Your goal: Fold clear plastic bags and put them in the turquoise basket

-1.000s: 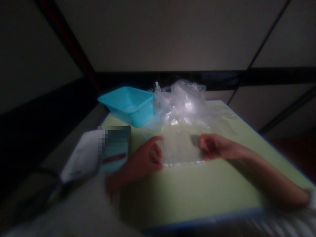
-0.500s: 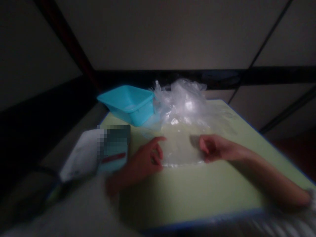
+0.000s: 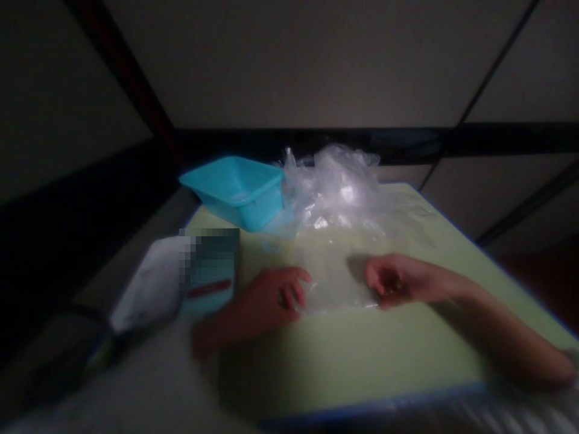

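Over the yellow-green table (image 3: 353, 367), the person's left hand (image 3: 269, 299) and right hand (image 3: 400, 279) curl at the 2 near corners of a clear plastic sheet (image 3: 332, 283); it's too dim for me to tell whether either grips it. Farther back, crumpled plastic (image 3: 346, 175) sits beside 1 turquoise bin (image 3: 261, 208).

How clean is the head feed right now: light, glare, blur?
Head view, all remarks: dim overall; bright glare on the crumpled clear plastic; left hand and right hand blurred, so their contact is hard to judge; dark shadow just left of the right hand; pixelation hides part of the flat teal item.
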A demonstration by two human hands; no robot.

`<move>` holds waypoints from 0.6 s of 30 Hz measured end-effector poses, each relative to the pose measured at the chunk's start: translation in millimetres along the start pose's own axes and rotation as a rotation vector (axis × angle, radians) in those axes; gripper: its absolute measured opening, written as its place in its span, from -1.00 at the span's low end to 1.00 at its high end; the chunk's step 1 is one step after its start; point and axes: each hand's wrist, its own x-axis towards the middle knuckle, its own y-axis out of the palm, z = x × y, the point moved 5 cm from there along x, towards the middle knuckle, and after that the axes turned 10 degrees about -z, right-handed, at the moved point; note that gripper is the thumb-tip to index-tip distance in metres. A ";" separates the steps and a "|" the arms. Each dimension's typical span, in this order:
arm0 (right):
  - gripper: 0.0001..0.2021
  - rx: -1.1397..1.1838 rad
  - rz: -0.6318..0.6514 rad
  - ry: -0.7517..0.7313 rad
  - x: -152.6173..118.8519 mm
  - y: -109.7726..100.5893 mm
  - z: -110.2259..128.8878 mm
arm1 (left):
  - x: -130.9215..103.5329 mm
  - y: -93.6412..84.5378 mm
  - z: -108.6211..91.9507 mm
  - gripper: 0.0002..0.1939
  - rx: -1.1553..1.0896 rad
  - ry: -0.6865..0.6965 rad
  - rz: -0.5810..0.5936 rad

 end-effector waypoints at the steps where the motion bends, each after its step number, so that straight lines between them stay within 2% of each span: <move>1: -0.78 -0.011 0.003 -0.012 -0.7 0.4 1.8 | -0.2 0.4 -0.6 -0.58 -0.002 0.003 0.008; 5: -0.84 -0.024 -0.008 -0.060 -1.3 2.5 7.0 | -1.0 0.8 -1.0 -0.68 -0.003 -0.004 -0.003; 8: -0.87 -0.017 0.064 -0.046 -1.8 7.4 7.5 | -0.8 1.0 -0.4 -0.76 0.033 -0.009 -0.010; 14: -0.87 -0.029 0.125 -0.043 -2.3 9.9 5.5 | 1.3 0.6 1.5 -0.78 0.117 0.025 0.004; 18: -0.85 -0.032 0.151 -0.043 -2.0 9.8 2.0 | -0.2 0.9 2.0 -0.81 0.148 0.043 0.057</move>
